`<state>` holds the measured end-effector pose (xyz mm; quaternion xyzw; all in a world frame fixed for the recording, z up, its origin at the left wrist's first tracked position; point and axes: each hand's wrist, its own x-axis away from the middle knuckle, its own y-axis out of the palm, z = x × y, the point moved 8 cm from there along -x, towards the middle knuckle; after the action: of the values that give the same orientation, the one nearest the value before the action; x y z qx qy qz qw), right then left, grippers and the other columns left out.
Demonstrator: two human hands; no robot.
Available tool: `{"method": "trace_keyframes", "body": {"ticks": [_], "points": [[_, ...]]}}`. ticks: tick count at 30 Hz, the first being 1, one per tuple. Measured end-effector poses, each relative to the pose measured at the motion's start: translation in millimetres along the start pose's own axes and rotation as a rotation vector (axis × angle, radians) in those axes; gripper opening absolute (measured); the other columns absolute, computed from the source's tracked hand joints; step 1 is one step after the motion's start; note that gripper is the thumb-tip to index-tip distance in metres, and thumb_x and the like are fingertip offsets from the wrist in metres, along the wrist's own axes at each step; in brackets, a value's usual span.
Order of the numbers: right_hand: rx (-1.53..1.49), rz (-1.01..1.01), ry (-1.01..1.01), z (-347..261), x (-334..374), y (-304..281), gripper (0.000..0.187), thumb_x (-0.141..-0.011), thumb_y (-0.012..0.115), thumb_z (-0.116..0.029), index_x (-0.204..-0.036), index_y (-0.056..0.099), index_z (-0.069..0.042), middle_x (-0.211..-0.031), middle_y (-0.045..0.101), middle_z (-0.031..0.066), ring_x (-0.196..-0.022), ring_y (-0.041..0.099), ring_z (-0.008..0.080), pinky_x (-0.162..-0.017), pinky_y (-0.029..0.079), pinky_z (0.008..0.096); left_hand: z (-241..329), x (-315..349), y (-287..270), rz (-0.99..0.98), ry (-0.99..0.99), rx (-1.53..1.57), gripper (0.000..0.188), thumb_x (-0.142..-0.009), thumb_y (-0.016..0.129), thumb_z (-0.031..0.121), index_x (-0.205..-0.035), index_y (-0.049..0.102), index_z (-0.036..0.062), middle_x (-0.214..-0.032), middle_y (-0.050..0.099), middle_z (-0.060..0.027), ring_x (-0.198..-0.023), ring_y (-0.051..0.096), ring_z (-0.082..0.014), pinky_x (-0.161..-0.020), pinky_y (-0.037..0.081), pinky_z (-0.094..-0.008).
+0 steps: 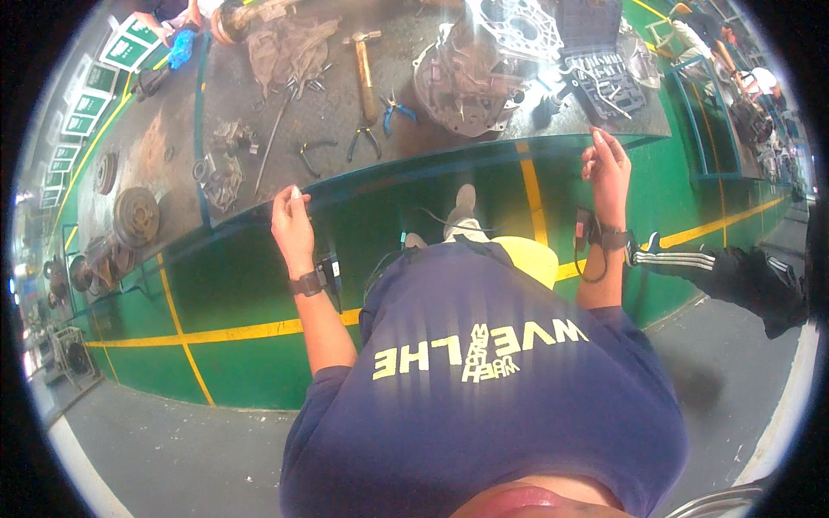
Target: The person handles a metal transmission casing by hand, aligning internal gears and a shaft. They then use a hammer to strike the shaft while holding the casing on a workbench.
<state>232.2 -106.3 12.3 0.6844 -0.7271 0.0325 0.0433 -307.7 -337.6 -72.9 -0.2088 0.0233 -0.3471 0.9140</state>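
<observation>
My left hand (292,228) is just off the near edge of the metal workbench (332,108), fingers partly bent and apart, nothing visible in it. My right hand (608,173) is raised at the bench's right front edge, fingers loosely spread and holding nothing I can see. Nearest the left hand lie black-handled pliers (317,155), a long thin rod (273,142) and a small cast metal part (222,173). An opened tool case (609,91) with sockets lies beyond the right hand. Between the hands, farther back, sits a large metal gearbox housing (466,91).
A wooden-handled hammer (366,82), blue-handled pliers (396,112), dark pliers (363,142) and a brown rag (289,47) lie on the bench. A round metal disc (136,216) is at left. Other people work at far left and right; someone's dark-trousered leg (725,272) extends at right.
</observation>
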Motion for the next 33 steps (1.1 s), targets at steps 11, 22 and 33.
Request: {"method": "trace_keyframes", "body": {"ticks": [11,22,33], "points": [[-0.001,0.092,-0.001,2.6,3.8,-32.3,0.031,-0.099,0.066,-0.023,-0.120,0.064,0.000,-0.075,0.062,0.0018,-0.056,0.052,0.0054,-0.051,0.041,0.0199,27.0,-7.7,41.6,-0.086,0.039,-0.016,0.035,-0.105,0.057,0.028,-0.122,0.063,-0.0008,-0.098,0.074,-0.0110,-0.090,0.067,-0.0138,-0.082,0.052,-0.0296],[0.060,0.110,-0.028,-12.5,-41.0,-32.9,0.034,-0.099,0.065,-0.025,-0.123,0.065,0.001,-0.086,0.066,0.0029,-0.069,0.061,0.0077,-0.060,0.047,0.0212,123.7,-31.3,176.7,-0.277,0.212,0.099,0.041,-0.104,0.057,0.032,-0.126,0.063,-0.0029,-0.112,0.072,-0.0165,-0.106,0.068,-0.0199,-0.096,0.051,-0.0343],[-0.158,-0.055,-0.382,27.7,-237.1,67.0,0.051,-0.100,0.056,-0.020,-0.143,0.050,0.007,-0.145,0.054,0.0200,-0.138,0.047,0.0248,-0.115,0.035,0.0365,228.5,-89.6,387.1,-0.303,0.455,0.216,0.058,-0.106,0.049,0.032,-0.147,0.042,-0.0093,-0.152,0.044,-0.0231,-0.142,0.041,-0.0303,-0.118,0.029,-0.0391]]}}
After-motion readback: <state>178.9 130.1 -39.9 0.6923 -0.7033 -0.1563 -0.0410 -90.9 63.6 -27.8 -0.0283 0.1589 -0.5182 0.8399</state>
